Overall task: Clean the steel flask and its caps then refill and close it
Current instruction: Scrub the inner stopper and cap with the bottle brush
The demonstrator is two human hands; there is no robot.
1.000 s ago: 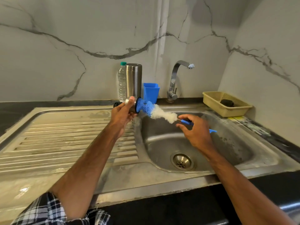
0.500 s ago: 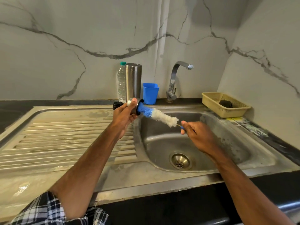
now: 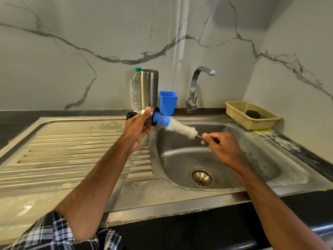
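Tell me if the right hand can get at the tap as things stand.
Probably not yet: the right hand pinches the brush; otherwise the way to the tap looks free.

You get a fairly bright, soft, even light, with a dimmer patch on the wall at upper right. A white glare spot sits on the drainboard at lower left. The brush bristles at centre look slightly smeared. Straight edges bow towards your frame's borders, as wide lenses do.
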